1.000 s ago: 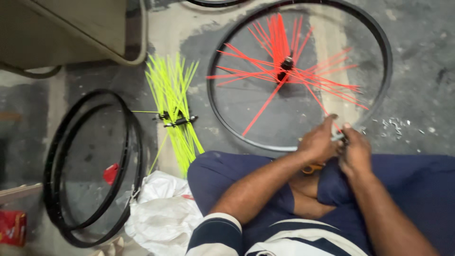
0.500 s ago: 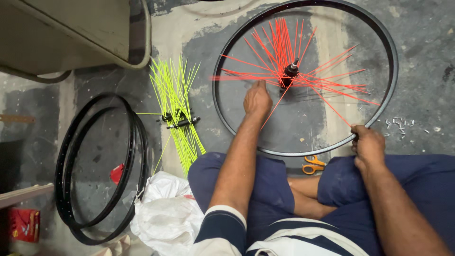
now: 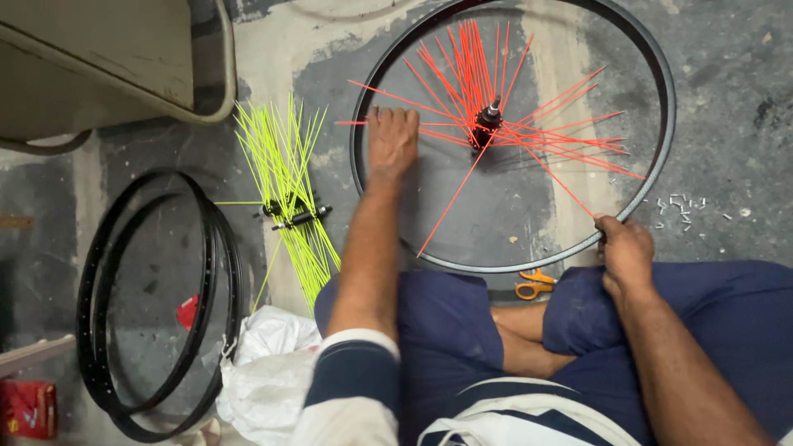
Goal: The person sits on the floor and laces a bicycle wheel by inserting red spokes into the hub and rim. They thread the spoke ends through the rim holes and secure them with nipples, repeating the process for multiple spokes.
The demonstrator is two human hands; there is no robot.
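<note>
A black bicycle rim (image 3: 666, 124) lies flat on the concrete floor in front of my crossed legs. A metal hub (image 3: 489, 116) sits inside it with loose red spokes (image 3: 570, 140) fanning out. My left hand (image 3: 391, 140) rests palm down at the rim's left edge, fingers over the tips of two red spokes. At the rim's lower right my right hand (image 3: 624, 248) is closed on the rim where a red spoke ends. Whether the left hand pinches a spoke is unclear.
A bundle of neon yellow spokes (image 3: 285, 194) with two black hubs (image 3: 293, 213) lies left of the wheel. Spare black rims (image 3: 99, 281) lie further left. Orange-handled scissors (image 3: 533, 285), small metal nipples (image 3: 681, 205), a white plastic bag (image 3: 264, 372) and a metal chair frame (image 3: 223, 74) are around.
My left hand has left the right hand near the rim's lower edge and reached out across the wheel to its left side. The right hand stays at the lower right of the rim.
</note>
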